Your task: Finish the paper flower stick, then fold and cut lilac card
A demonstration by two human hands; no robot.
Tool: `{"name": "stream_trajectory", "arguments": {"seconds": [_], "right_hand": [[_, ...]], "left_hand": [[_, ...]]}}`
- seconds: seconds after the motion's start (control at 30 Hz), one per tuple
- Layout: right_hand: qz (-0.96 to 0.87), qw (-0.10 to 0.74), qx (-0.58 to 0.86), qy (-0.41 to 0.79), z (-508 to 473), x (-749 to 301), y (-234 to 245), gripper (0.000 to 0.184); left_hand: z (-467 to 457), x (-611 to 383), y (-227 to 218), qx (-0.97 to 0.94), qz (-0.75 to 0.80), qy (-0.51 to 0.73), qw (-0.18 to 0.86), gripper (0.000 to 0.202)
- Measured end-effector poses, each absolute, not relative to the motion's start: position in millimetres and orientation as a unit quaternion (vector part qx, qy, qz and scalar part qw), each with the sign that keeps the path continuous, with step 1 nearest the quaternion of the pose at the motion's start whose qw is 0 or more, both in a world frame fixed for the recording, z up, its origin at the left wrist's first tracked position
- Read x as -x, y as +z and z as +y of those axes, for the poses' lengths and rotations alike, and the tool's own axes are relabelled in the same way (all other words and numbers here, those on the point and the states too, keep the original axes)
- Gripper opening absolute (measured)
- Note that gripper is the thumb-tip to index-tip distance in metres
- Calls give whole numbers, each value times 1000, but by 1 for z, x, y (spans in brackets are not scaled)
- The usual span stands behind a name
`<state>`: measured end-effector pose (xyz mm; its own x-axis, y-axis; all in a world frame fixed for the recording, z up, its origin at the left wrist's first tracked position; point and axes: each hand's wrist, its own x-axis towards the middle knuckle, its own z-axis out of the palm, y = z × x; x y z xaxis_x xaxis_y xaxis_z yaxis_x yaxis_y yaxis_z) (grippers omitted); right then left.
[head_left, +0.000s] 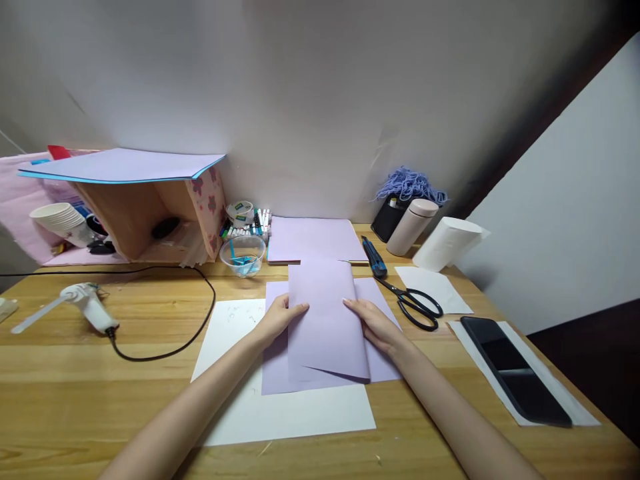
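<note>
1. Head camera view: a person's two bare hands work a lilac paper sheet (325,327) at the centre of a wooden desk (100,373).
2. Left hand (277,320), lower centre of the frame, lies half open, its fingers flat on the left edge of the folded upper layer, pressing rather than gripping.
3. Right hand (375,327) lies likewise half open on the right edge of that layer, fingers spread flat against the paper; neither hand closes around anything.
4. Lilac paper rests on a larger white sheet (240,400), which lies flat on the desk and shows below and to the left of it.
5. Black scissors (415,303) lie just right of the paper, with a blue utility knife (374,257) above them.
6. Dark phone (515,370) sits on white paper at the right edge of the frame.
7. Stack of lilac sheets (315,239) lies above the hands, beside a clear bowl (243,255) and a cluster of markers (247,227).
8. Glue gun (85,307) with a black cord lies at centre left; paper cups (57,219) and a cardboard stand (135,220) occupy the upper left.
9. Pink flask (413,225), a white paper roll (447,241) and blue yarn (410,183) stand at the upper right, against the wall.
</note>
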<state>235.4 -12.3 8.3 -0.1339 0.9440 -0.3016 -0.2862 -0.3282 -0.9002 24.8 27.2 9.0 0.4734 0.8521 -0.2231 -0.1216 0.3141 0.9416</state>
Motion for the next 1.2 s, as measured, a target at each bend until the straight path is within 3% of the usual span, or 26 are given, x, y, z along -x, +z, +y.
{"name": "stream_trajectory", "arguments": {"seconds": [0.2, 0.5, 0.83, 1.2], "right_hand": [[-369, 433, 480, 668, -13, -236, 6, 35], [-365, 384, 492, 691, -14, -238, 6, 37], [-324, 460, 517, 645, -11, -241, 2, 27], [-288, 491, 500, 653, -7, -247, -3, 28]], "left_hand": [[28, -24, 9, -442, 385, 349, 731, 47], [26, -31, 2, -460, 454, 413, 641, 46], [26, -34, 6, -427, 455, 412, 664, 49], [24, -31, 10, -544, 466, 336, 611, 36]]}}
